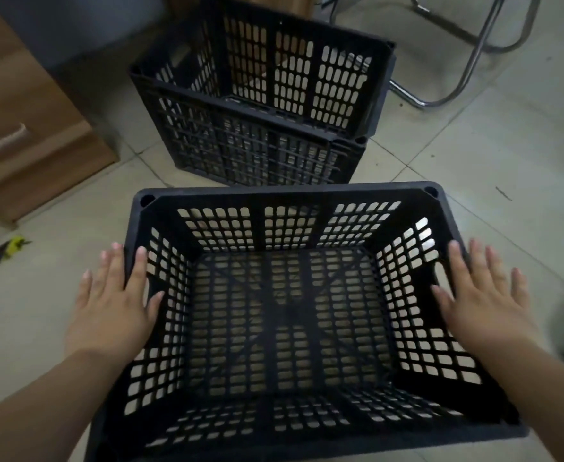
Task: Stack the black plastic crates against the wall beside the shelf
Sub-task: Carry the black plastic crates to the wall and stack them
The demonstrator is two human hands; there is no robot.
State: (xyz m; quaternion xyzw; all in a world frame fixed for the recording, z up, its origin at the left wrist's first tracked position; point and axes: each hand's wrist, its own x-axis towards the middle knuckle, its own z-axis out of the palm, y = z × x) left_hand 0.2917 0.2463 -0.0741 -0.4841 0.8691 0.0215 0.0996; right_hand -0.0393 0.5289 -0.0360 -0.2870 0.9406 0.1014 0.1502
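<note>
Fingers spread flat on both sides, nothing gripped. Left hand (115, 301) hovers over the left rim of the near crate (287, 328), w/ index finger and thumb over the inside of the wall and the other fingers outside it. Right hand (484, 301) does the same over the right rim; can't tell if either really touches. That crate is black plastic lattice, open top, empty, filling the lower half of the frame. Above it, top centre, two more black crates (257, 105) already stacked, the upper one sitting a bit skewed on the lower. Floor (474, 168) is pale tile w/ grey grout. Wooden cabinet (24, 128) upper left, chrome chair legs (467, 61) upper right, yellow-black tool (0, 255) at left edge
</note>
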